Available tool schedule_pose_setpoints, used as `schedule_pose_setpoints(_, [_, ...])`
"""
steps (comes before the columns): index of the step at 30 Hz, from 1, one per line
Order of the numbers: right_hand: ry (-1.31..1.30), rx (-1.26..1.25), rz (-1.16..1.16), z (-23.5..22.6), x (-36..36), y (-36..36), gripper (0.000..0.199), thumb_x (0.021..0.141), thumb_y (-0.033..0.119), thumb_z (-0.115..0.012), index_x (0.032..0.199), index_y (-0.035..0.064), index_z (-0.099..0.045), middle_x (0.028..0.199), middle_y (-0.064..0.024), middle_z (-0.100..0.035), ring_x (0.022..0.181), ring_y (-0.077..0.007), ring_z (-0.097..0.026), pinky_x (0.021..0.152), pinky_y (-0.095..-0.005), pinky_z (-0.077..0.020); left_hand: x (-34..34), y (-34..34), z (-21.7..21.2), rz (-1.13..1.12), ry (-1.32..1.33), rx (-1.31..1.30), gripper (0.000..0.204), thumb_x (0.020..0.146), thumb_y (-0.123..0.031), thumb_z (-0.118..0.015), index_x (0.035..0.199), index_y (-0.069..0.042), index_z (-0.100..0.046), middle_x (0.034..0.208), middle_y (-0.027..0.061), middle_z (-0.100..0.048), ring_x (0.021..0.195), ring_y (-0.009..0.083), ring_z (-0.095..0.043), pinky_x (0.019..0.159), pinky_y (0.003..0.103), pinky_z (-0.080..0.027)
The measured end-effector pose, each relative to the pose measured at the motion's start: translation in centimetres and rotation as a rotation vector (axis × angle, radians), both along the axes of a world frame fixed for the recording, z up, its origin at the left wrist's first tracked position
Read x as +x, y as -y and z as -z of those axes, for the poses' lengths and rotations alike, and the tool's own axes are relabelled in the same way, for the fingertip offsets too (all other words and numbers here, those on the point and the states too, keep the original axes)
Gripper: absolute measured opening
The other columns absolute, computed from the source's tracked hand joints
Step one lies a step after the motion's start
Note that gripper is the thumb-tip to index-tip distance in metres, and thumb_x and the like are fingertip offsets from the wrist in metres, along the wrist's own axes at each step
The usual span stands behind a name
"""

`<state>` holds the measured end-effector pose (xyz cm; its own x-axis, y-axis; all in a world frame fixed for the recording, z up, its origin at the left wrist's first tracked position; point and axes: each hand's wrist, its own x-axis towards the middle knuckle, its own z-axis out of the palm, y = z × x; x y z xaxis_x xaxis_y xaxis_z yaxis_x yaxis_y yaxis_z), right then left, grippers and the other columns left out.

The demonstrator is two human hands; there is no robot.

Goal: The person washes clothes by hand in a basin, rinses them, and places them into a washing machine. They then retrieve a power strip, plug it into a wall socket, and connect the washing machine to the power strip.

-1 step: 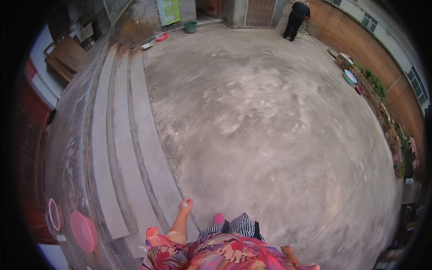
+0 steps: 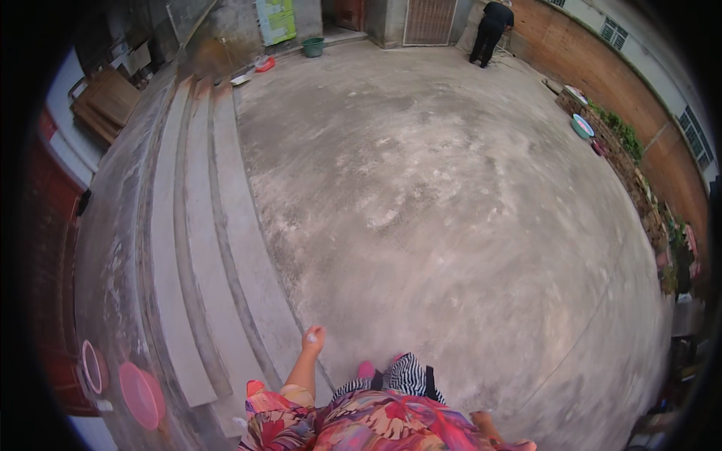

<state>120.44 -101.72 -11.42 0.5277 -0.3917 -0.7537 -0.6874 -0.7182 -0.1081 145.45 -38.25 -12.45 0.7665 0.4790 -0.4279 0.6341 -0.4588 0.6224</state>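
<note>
While the left hand (image 2: 314, 343) hangs near the steps (image 2: 242, 210), its fingers seem curled around a small white thing (image 2: 311, 337), probably light and soft, best pinched gently at its edge; whether the right hand (image 2: 481, 418) grips anything, I cannot tell.

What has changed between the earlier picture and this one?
Little: the view has turned slightly, so far things sit a touch further left, and the left hand appears slightly higher. A bit of pink, likely the right shoe, now shows by the striped trousers. No grasp or release is visible. The right hand looks unchanged; the large pink basin and distant person kept their places.
</note>
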Motion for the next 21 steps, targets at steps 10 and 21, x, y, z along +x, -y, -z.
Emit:
schedule_pose_setpoints(10, [-0.026, -0.060, 0.176, 5.8, 39.6, 9.1, 0.039, 0.076, 0.038, -0.061, 0.095, 0.0050, -0.069, 0.090, -0.0187, -0.068, 0.090, -0.0296, -0.065, 0.079, -0.0381, -0.0505, 27.9, 3.7, 4.4, -0.036, -0.156, 0.082, 0.039, 0.080, -0.043, -0.054, 0.095, -0.010, -0.067, 0.095, 0.0142, -0.067, 0.092, 0.0321, -0.063, 0.083, 0.038, -0.048])
schedule_pose_setpoints(21, [0.447, 0.061, -0.158, -6.0, 102.4, -1.7, 0.035, 0.078, 0.037, -0.059, 0.096, 0.0079, -0.068, 0.091, -0.0161, -0.068, 0.091, -0.0309, -0.064, 0.081, -0.0398, -0.0496, 40.3, -0.5, 4.6, 0.260, -0.448, -0.112, 0.029, 0.078, -0.035, -0.056, 0.082, -0.007, -0.054, 0.087, 0.0156, -0.063, 0.076, 0.0339, -0.062, 0.063, 0.048, -0.047])
